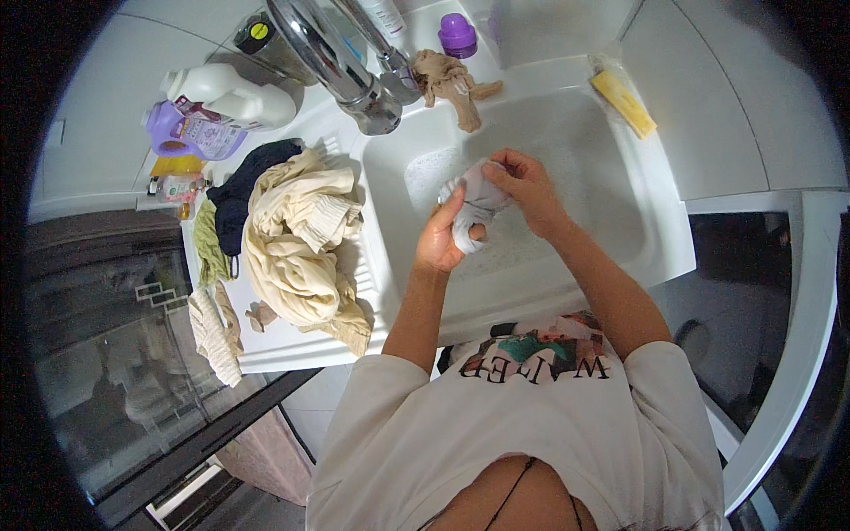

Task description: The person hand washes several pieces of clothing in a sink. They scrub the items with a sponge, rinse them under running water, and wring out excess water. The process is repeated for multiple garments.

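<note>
Over the white sink basin point(571, 159), both my hands hold one wet, pale grey-white cloth point(479, 192). My left hand point(441, 235) grips its lower part, with the cloth wrapped around the fingers. With thumb and fingers, my right hand point(528, 189) pinches the cloth's upper edge. Below the hands, cloudy water with suds point(431, 172) lies in the basin. A crumpled tan cloth point(448, 76) rests on the basin's back rim, beside the chrome faucet point(372, 106).
Cream garments point(292, 245), a dark garment point(242, 186) and a green cloth point(211, 242) lie on the left drainboard. Behind them are a white jug point(246, 103) and a purple bottle point(199, 133). A yellow soap bar point(623, 103) sits on the right rim; a purple-capped container point(457, 36) stands behind.
</note>
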Motion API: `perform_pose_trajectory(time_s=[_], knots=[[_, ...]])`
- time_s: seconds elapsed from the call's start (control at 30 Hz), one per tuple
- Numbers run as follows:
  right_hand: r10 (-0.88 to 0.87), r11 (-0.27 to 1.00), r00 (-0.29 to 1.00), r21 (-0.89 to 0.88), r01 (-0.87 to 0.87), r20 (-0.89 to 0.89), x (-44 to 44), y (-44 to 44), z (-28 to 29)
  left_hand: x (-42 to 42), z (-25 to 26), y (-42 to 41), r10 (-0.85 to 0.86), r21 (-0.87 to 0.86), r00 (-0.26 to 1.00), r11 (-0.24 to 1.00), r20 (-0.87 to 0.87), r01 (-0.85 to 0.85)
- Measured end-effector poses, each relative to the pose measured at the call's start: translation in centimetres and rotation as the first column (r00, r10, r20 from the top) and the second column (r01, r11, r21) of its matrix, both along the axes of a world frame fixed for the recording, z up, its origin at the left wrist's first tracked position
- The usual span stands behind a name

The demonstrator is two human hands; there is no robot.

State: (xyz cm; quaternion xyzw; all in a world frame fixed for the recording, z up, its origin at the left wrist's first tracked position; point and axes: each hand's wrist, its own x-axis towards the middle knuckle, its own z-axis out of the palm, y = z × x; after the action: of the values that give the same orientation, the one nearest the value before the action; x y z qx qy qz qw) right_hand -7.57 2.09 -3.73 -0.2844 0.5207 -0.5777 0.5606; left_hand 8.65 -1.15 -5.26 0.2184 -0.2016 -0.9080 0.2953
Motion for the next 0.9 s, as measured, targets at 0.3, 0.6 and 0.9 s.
perform_pose_trajectory(time_s=[0.3,0.6,0.9], knots=[[-0.505,0.838,0.843,-0.130,0.530,0.187,-4.3,0.7,3.2,2.0,-0.6,-1.3,0.328,-0.256,0.771,0.941,0.546,-0.219],[-0.626,0.659,0.669,-0.187,0.729,0.401,-4.4,1.7,7.8,3.5,-4.7,-3.2,0.677,-0.707,0.558,0.675,0.479,-0.211],[-0.585,0.640,0.731,-0.352,0.683,0.353,-8.2,1.4,7.6,2.5,-1.9,-3.6,0.372,0.121,0.898,0.905,0.235,-0.407]])
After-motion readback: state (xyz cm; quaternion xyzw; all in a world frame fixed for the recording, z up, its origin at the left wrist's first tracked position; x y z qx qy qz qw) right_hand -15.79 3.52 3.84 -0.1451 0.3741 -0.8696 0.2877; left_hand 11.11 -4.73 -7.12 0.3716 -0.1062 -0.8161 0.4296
